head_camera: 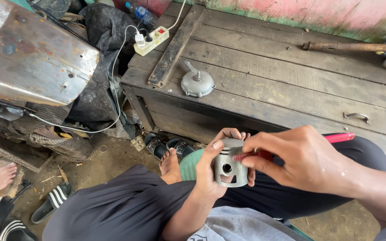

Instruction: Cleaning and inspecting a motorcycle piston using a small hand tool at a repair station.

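1. Both arms bare from wrist up, no sleeves in view; left hand (208, 176) and right hand (298, 158) w/o gloves, rings, watch or bands.
2. Fingernails short, plain, unpainted; thumbnail of left hand shows clearly.
3. Legs in dark charcoal trousers (117, 207), smooth thin fabric, soft folds over knee & thigh, no visible pockets or seams.
4. Grey shirt (240, 225) at bottom edge, w/ part of a white printed mark at hem, too cut off to make out.
5. Bare foot (170, 165) pokes out past trouser leg, no sock, no shoe; toes visible, sole partly hidden.
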